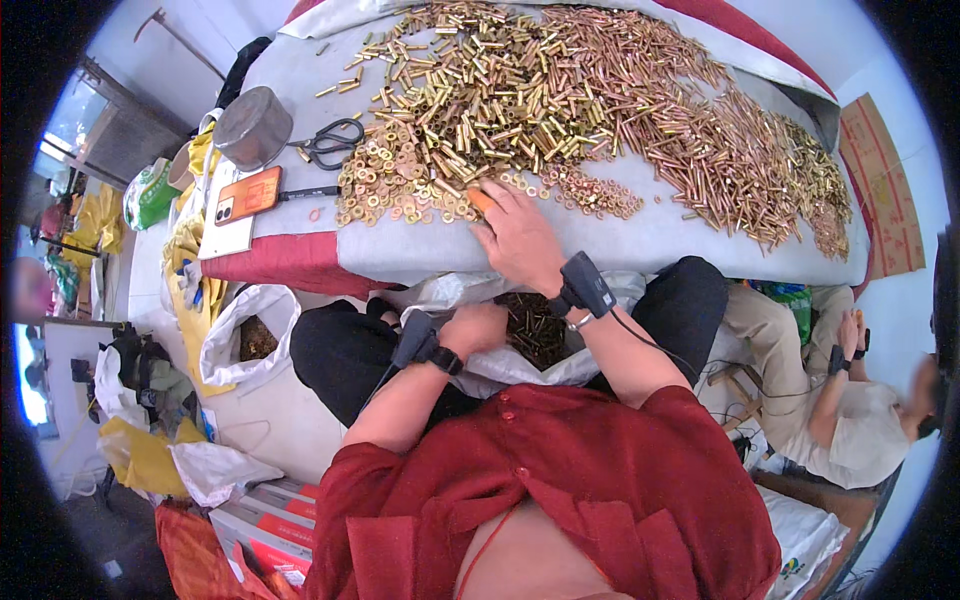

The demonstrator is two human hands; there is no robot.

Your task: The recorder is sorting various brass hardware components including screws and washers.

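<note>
My right hand (pixel 522 236) reaches over the table's near edge to the loose flat washers (pixel 385 180). Its fingers are stretched out over the edge of the heap, and an orange cover (pixel 480 200) shows at a fingertip. Behind the hand lies a big heap of brass-coloured metal sleeves (pixel 500 100). Low in front of the table, my left hand (pixel 475 328) is closed beside the opening of a white sack on my lap; what it holds, if anything, is hidden. Dark metal pieces (pixel 536 330) fill the sack. Both wrists wear black straps with devices.
Thin copper-coloured rods (pixel 690 150) spread across the table's right side. At left are black scissors (pixel 335 143), a metal pot (pixel 253 127), an orange phone (pixel 247 195) and a black marker (pixel 310 192). A white sack (pixel 215 350) stands on the floor. Another person (pixel 850 420) sits at right.
</note>
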